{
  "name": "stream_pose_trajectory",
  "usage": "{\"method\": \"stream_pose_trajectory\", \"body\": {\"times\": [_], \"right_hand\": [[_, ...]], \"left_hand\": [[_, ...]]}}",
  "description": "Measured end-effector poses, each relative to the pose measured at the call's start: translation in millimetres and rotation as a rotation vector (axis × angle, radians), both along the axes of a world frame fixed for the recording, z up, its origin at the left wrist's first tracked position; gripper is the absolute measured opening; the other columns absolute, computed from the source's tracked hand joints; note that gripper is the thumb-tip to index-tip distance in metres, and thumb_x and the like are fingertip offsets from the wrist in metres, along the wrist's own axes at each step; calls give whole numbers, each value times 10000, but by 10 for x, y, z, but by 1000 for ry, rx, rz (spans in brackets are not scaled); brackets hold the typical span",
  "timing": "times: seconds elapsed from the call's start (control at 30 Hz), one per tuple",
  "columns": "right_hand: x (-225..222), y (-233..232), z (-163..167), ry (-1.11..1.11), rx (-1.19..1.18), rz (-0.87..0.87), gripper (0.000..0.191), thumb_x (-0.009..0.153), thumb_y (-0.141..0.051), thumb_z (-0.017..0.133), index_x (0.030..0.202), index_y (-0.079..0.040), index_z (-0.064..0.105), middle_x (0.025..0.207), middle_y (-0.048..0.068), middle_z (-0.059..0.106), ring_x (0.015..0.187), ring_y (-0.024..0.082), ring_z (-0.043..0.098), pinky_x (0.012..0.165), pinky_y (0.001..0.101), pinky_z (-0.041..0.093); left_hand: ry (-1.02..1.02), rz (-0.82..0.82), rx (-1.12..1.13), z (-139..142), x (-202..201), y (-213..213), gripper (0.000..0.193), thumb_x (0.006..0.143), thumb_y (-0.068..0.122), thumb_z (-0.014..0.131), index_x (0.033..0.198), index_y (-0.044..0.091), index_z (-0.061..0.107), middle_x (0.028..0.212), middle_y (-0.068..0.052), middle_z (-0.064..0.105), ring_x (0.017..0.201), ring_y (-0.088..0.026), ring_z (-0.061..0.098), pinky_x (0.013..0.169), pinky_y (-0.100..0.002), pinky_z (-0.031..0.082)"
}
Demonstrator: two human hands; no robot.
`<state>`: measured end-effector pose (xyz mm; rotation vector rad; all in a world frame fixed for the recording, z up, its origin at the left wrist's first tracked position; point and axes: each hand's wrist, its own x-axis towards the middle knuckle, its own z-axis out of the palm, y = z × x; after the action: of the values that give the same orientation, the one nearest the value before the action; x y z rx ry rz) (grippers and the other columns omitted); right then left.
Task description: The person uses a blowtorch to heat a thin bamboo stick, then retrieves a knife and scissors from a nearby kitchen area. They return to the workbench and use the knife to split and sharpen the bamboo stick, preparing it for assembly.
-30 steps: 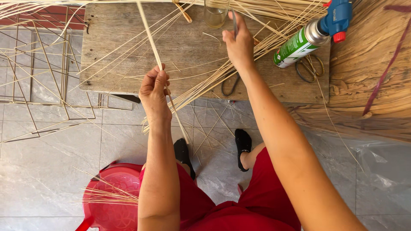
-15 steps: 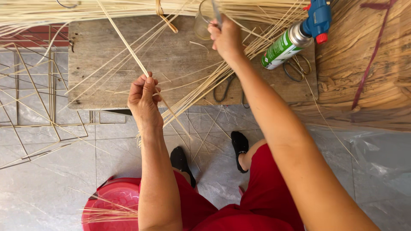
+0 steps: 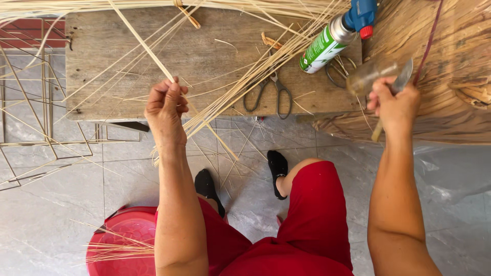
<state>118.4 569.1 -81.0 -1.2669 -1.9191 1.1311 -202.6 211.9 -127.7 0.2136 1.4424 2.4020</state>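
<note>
Left hand (image 3: 164, 108) pinches a long flat pale bamboo strip (image 3: 148, 53), right hand (image 3: 393, 99) grips a wooden-handled steel knife (image 3: 395, 94); best hold strip taut, blade angled away.

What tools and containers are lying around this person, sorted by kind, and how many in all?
Knife, in the right hand: 1
Scissors on the wooden bench: 2 (grey pair, dark pair partly hidden)
Gas torch canister, green and white with blue head: 1
Red plastic basin on the floor: 1
Flat bamboo strip pinched in the left hand: 1
Total: 6
</note>
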Motion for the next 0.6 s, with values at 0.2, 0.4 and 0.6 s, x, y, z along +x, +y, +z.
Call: {"method": "stream_pose_trajectory", "body": {"times": [0.2,0.4,0.6], "right_hand": [[-657,1025,-681,28,59,-36,27,1041,-39,661,1066,-36,654,791,17,677,560,97,645,423,245,426],[-1234,1250,-860,8,94,-46,159,976,39,575,1096,-58,609,710,37,646,494,126,635,361,274,422],[-1355,1151,-853,3,100,-10,113,1023,38,585,1125,5,620,804,34,696,549,135,669,388,282,409]], "left_hand": [[17,-57,-7,52,82,172,92,1003,115,733,1084,72,744,898,-44,733,710,-62,639,619,-202,527],[72,-113,-16,-14,-14,340,221,954,54,720,1174,67,721,879,-32,744,705,-67,655,641,-220,569],[56,-160,-7,-83,-7,418,224,947,40,737,1169,47,711,849,-19,732,699,-71,657,641,-228,562]]}}
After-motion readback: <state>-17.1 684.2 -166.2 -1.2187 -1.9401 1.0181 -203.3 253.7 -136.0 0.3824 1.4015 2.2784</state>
